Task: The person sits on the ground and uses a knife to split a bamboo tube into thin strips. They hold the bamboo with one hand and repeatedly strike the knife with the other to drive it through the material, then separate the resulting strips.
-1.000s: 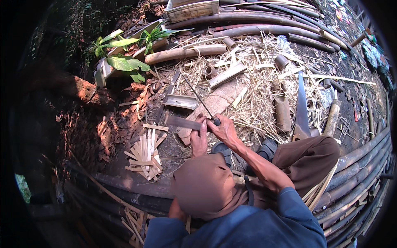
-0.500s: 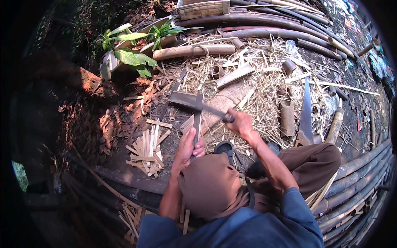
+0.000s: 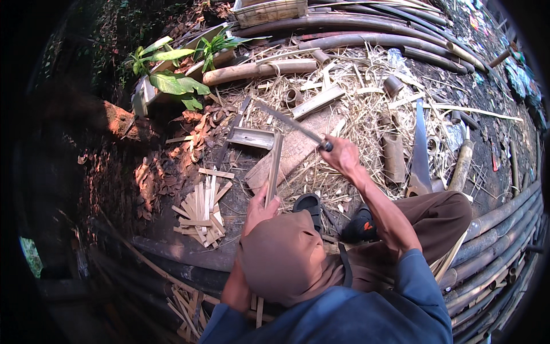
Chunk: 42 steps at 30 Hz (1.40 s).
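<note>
My right hand [image 3: 342,156] is closed around the dark handle of a long-bladed knife [image 3: 292,123]. Its blade points up and left, above the litter and apart from the bamboo piece. In my left hand [image 3: 262,209] a narrow split bamboo piece [image 3: 275,163] stands tilted upright, fingers wrapped round its lower end. Beyond it lies a short half-round bamboo section [image 3: 251,138]. A flat wooden board [image 3: 292,150] rests on the ground between my hands. Rounded brown cloth [image 3: 278,258] hides part of my left forearm.
Cut bamboo slats [image 3: 200,212] lie piled at the left. A hand saw [image 3: 421,155] and a bamboo tube [image 3: 393,155] are at the right amid shavings. Long bamboo poles [image 3: 504,241] line the right side; more lie at the back near a crate [image 3: 269,12].
The knife has come away from the bamboo piece, its blade now pointing farther up and beyond it. My right hand has risen slightly. My left hand keeps its hold; the whole view has shifted a little.
</note>
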Each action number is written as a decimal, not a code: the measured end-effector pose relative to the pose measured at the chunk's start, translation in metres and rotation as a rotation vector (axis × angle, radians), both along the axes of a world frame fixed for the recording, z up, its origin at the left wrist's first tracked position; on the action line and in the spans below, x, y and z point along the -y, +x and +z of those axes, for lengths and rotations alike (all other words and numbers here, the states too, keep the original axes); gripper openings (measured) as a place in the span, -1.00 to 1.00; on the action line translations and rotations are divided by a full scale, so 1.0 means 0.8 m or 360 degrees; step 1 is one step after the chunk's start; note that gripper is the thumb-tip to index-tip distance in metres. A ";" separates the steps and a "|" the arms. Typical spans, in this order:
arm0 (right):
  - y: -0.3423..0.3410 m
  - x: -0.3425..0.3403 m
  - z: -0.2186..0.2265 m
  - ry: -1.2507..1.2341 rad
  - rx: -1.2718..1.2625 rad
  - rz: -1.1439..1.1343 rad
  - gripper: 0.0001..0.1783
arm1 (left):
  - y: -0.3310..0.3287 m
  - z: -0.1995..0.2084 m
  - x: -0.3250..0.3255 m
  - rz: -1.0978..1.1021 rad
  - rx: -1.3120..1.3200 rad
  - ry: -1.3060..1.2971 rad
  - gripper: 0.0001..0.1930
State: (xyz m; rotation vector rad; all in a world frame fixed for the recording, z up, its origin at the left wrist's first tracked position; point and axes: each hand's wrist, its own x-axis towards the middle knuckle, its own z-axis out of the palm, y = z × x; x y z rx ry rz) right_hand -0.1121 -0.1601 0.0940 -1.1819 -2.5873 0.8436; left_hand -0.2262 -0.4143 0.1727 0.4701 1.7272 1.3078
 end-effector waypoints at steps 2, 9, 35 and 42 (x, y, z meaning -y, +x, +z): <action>0.016 -0.032 0.009 0.0019 -0.0073 -0.0112 -0.77 | -0.003 -0.011 0.014 -0.0083 -0.0528 -0.0140 -0.52; 0.021 0.057 0.030 -0.0002 -0.0088 0.0184 -0.76 | -0.019 -0.008 -0.030 0.0316 0.0168 0.0077 -0.53; 0.010 0.039 0.016 -0.0130 0.0128 0.0083 -0.76 | -0.028 -0.021 0.060 0.0069 0.0368 0.0127 -0.69; -0.021 0.095 0.004 0.0309 -0.0354 0.0571 -0.78 | -0.022 -0.005 -0.011 0.0110 0.0525 0.0142 -0.67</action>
